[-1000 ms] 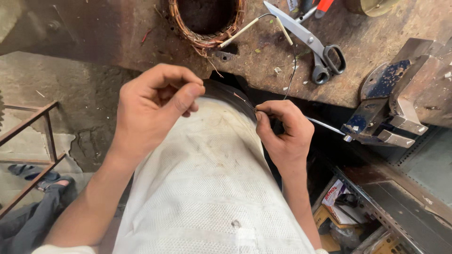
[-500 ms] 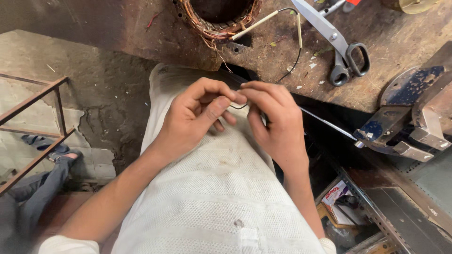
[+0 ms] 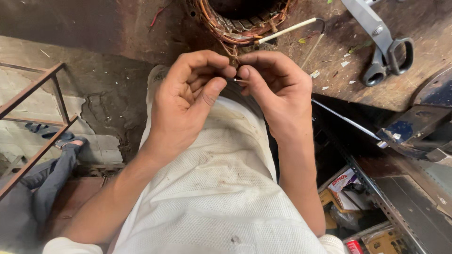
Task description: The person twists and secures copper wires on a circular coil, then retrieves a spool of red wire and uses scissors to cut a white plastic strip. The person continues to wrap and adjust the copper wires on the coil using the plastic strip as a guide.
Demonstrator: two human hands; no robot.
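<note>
My left hand [image 3: 186,103] and my right hand [image 3: 278,91] meet fingertip to fingertip over my lap, just below the workbench edge. Between the thumbs and forefingers both pinch a thin wire [image 3: 239,81] that runs up toward a motor stator with copper windings [image 3: 240,21] on the bench. A white sleeved lead [image 3: 287,29] sticks out of the winding to the right. My white mesh shirt [image 3: 216,188] fills the foreground under the hands.
Large metal shears [image 3: 381,42] lie on the worn wooden bench [image 3: 339,66] at the upper right. A bench vise [image 3: 423,127] stands at the right edge. Below it is a metal rack with boxes [image 3: 358,202]. A rusty metal frame [image 3: 33,122] and another person's leg [image 3: 52,174] are at left.
My two hands, apart a second ago, have come together and risen toward the stator. The view has shifted so the bench sits higher and nearer.
</note>
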